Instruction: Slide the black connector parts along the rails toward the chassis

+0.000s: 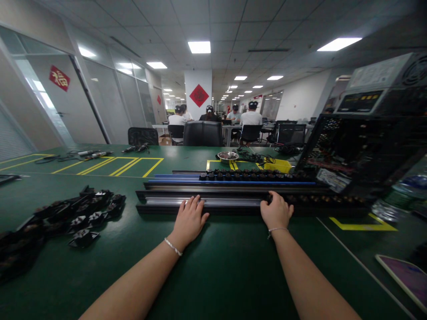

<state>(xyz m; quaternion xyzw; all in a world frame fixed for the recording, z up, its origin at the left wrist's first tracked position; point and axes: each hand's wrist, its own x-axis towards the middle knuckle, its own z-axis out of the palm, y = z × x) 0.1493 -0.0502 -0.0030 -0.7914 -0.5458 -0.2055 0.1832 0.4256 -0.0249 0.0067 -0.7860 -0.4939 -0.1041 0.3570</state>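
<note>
Black rail under left hand, loosely spread, and right hand, curled, its grip unclear

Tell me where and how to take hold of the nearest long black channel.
Best, I judge, with both hands set apart along its near wall, coming from the near side: the channel is long, narrow and lies crosswise, and other rails lie close behind it. The left hand and right hand are both at it, spaced apart.
</note>
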